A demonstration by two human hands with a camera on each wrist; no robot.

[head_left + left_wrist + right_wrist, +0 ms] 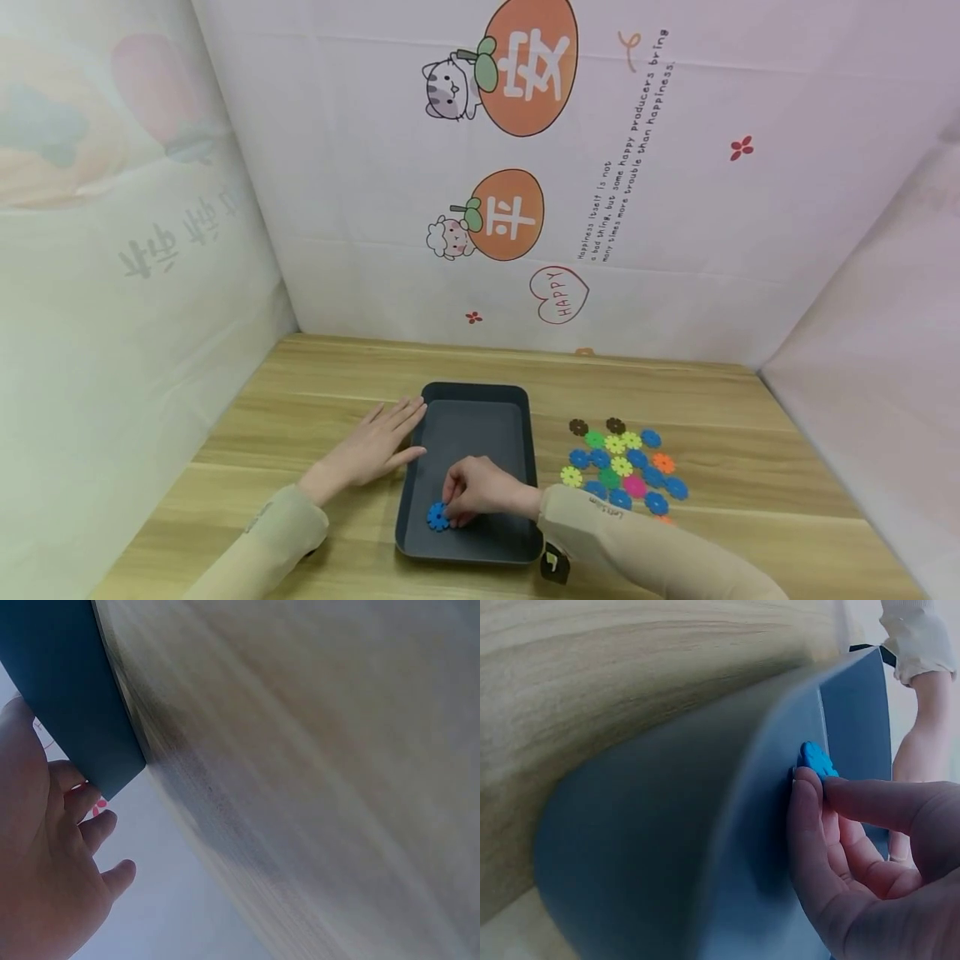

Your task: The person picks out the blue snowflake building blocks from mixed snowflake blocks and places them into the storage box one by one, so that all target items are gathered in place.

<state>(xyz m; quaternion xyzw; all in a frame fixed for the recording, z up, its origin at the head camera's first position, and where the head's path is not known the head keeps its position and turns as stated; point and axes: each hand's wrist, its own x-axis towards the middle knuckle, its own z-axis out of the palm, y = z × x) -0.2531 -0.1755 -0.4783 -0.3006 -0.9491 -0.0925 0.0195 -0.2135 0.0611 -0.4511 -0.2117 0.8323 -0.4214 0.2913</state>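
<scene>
A dark grey rectangular tray lies on the wooden table. My right hand is over its near end, pinching a blue notched disc between thumb and fingertips. Close up in the right wrist view, the blue disc sticks out past the fingertips, low inside the tray wall. The fingers cover part of the disc. At the tray's left side my left hand lies with its fingers extended, the fingertips at the rim. In the left wrist view those fingers are beside the tray's outer wall.
Right of the tray several loose notched discs lie in a spread group, with blue, yellow, green, pink, orange and brown ones. Printed white cloth hangs behind the table and at both sides.
</scene>
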